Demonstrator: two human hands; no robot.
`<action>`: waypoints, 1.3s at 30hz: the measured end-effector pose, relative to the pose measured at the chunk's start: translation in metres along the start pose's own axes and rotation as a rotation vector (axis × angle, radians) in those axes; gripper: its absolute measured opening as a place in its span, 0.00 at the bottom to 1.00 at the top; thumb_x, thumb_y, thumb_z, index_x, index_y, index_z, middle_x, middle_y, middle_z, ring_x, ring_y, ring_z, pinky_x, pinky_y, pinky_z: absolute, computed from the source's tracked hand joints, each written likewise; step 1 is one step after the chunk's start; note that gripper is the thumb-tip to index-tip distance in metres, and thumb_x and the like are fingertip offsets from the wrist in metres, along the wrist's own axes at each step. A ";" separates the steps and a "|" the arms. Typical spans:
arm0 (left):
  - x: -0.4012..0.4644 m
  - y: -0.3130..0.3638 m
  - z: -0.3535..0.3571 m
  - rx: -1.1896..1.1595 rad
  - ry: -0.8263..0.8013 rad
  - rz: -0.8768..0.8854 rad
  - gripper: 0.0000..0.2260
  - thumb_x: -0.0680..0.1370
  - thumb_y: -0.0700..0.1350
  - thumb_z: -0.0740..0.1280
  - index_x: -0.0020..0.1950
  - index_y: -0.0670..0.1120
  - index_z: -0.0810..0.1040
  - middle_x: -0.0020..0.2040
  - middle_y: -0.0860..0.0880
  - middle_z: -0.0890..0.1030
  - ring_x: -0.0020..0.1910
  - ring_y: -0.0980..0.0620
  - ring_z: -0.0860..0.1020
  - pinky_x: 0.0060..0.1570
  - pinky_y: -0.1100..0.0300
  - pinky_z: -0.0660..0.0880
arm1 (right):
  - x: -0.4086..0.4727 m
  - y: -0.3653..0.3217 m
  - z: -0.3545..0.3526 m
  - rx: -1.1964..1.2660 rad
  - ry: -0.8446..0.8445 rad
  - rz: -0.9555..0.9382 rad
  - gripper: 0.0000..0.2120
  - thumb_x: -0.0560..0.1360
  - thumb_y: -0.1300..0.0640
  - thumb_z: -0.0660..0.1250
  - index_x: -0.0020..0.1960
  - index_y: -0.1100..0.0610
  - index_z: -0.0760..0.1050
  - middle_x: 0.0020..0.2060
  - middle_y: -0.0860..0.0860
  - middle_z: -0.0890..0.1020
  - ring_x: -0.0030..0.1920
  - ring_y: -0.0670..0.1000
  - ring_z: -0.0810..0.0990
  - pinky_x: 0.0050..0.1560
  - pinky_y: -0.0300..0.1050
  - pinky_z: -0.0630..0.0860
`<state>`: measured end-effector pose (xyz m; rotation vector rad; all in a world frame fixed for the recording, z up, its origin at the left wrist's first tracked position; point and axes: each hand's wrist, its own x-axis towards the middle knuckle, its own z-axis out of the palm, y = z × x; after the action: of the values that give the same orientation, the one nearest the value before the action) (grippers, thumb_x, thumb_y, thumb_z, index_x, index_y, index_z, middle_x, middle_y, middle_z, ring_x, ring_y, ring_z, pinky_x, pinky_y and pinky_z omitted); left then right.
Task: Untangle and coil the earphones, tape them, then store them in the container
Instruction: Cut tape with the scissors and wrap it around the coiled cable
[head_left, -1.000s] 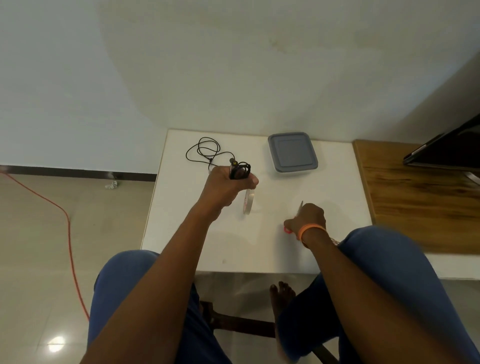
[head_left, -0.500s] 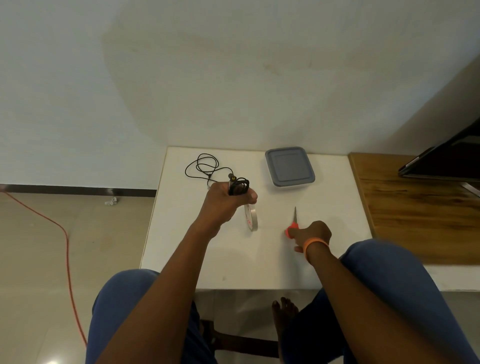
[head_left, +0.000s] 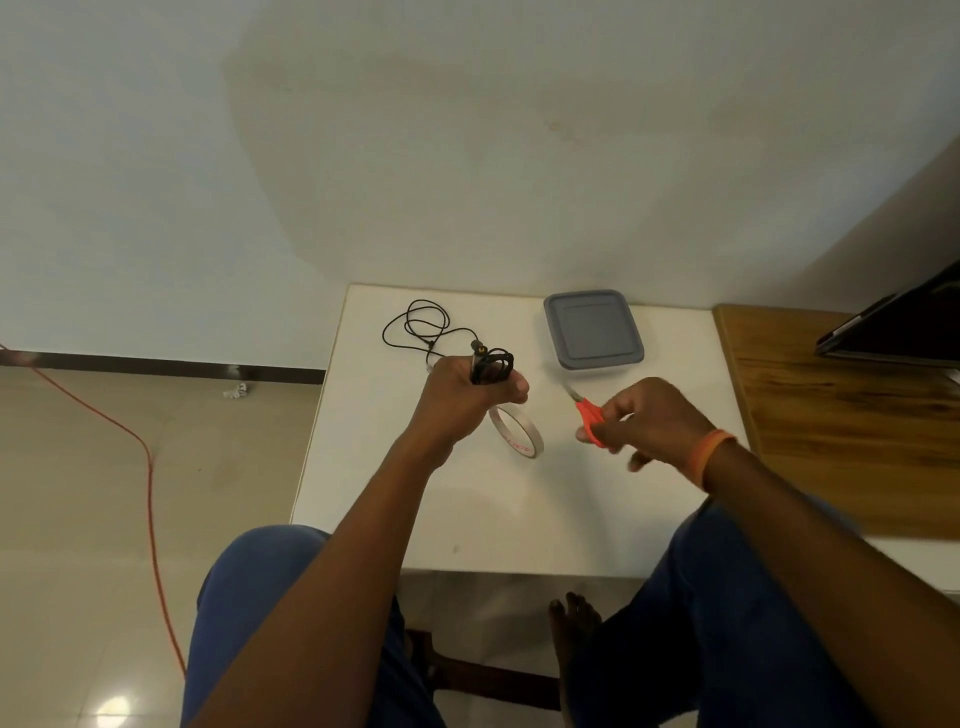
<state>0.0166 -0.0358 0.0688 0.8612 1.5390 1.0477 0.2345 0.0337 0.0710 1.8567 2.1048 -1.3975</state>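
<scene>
My left hand (head_left: 465, 397) grips a coiled bundle of black earphones (head_left: 492, 364) above the white table (head_left: 467, 509). A roll of clear tape (head_left: 517, 430) hangs just below that hand, and what links the two is hidden. My right hand (head_left: 649, 423) holds red-handled scissors (head_left: 588, 413) lifted off the table, blades pointing toward the far left. A second black earphone cable (head_left: 421, 327) lies loosely tangled at the table's far left. The grey lidded container (head_left: 592, 330) sits shut at the table's far side.
A wooden surface (head_left: 841, 415) adjoins the table on the right, with a dark screen (head_left: 904, 327) at its far edge. An orange cord (head_left: 148, 483) runs across the floor on the left. My knees flank the table's near edge.
My right hand has picked the scissors up from the table and raised them toward my left hand. My left hand kept hold of the coiled earphones, with the tape roll still below it.
</scene>
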 end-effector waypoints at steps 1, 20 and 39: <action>-0.001 0.000 0.001 0.001 -0.004 0.000 0.06 0.74 0.35 0.70 0.49 0.34 0.83 0.46 0.40 0.85 0.22 0.64 0.73 0.23 0.77 0.64 | 0.000 0.005 -0.005 -0.221 -0.012 -0.027 0.16 0.67 0.46 0.76 0.40 0.59 0.82 0.37 0.54 0.83 0.37 0.53 0.81 0.30 0.38 0.76; -0.005 -0.002 0.010 0.006 0.016 -0.048 0.05 0.75 0.40 0.71 0.49 0.40 0.84 0.46 0.43 0.86 0.23 0.65 0.74 0.44 0.59 0.67 | -0.012 -0.018 0.050 -0.680 0.068 -0.063 0.29 0.64 0.26 0.65 0.38 0.53 0.71 0.30 0.48 0.74 0.30 0.46 0.73 0.32 0.40 0.70; -0.001 -0.007 0.007 -0.019 0.084 -0.074 0.05 0.74 0.44 0.73 0.48 0.44 0.85 0.43 0.48 0.86 0.29 0.62 0.75 0.27 0.65 0.65 | -0.010 -0.022 0.073 -0.557 0.143 -0.004 0.19 0.75 0.38 0.64 0.44 0.55 0.72 0.32 0.48 0.74 0.27 0.45 0.71 0.31 0.36 0.65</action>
<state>0.0231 -0.0381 0.0621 0.7493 1.6161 1.0544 0.1814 -0.0164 0.0456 1.7468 2.2461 -0.5887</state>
